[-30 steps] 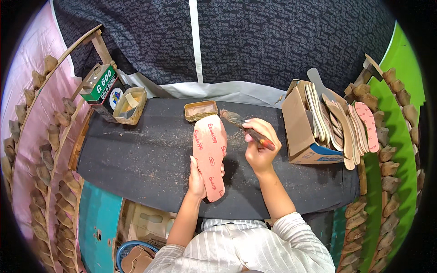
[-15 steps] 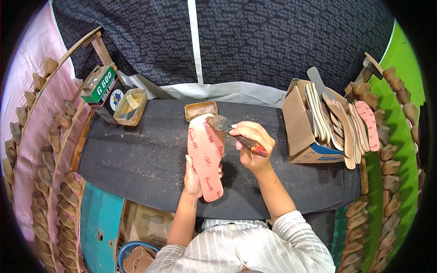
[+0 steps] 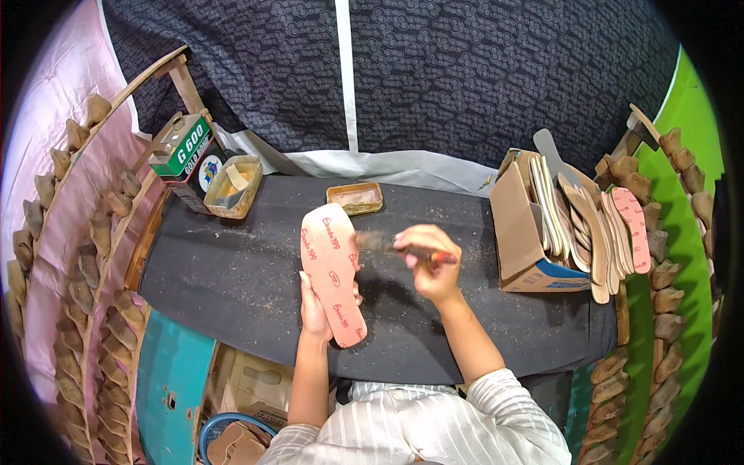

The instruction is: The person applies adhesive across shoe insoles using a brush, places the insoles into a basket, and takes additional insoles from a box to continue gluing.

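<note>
A pink insole board [image 3: 333, 279] with red script printed on it is gripped near its lower left edge by my left hand [image 3: 314, 310]. Its wider end points away from me. My right hand [image 3: 432, 260] is closed around the dark handle of a brush [image 3: 415, 249], marked red and yellow at its butt. The bristles, blurred by motion, are at the board's upper right edge; whether they touch it I cannot tell. Just beyond the board lies a small shallow tin tray [image 3: 355, 198] with a brownish inside.
A cardboard box [image 3: 515, 232] packed with insole boards [image 3: 589, 225] stands at the right. At the left are a green and dark can [image 3: 186, 159] and an open container [image 3: 235, 186]. Racks of wooden shoe lasts [image 3: 93, 279] flank the black-covered table [image 3: 232, 279], which has scattered crumbs.
The brush has come off the board's upper face and moved down to its right edge. The board has tilted slightly, its top leaning left. The camera view has shifted a little.
</note>
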Tool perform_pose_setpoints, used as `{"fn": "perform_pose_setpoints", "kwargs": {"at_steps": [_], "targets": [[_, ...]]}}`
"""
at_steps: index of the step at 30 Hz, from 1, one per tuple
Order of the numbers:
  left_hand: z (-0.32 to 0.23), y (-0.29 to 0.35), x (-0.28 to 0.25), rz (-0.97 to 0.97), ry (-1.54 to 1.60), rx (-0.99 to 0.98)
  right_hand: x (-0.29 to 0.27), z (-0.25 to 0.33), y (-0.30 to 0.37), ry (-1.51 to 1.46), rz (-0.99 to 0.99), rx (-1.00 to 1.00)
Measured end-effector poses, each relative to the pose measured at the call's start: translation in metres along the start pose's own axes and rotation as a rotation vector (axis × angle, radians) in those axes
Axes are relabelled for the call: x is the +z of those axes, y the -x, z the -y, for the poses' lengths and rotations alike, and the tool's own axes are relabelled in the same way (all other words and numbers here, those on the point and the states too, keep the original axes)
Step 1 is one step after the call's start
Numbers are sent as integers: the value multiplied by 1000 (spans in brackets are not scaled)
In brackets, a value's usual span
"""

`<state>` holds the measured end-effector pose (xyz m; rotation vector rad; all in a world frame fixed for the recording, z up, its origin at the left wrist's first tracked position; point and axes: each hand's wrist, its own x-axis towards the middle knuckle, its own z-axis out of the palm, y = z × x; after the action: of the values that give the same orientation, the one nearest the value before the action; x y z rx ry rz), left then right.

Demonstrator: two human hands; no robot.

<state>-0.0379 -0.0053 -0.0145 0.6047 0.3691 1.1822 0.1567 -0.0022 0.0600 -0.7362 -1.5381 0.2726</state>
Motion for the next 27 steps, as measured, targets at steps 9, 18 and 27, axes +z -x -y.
{"fn": "perform_pose_setpoints", "kwargs": {"at_steps": [9, 18, 27], "targets": [[-8, 19, -7, -55, 99, 41, 50, -121, -29, 145, 95, 134], [-24, 39, -12, -129, 126, 144, 62, -179, -28, 237, 274, 108], [-23, 39, -3, -73, 96, 134, 46, -165, -23, 323, 324, 64]]}}
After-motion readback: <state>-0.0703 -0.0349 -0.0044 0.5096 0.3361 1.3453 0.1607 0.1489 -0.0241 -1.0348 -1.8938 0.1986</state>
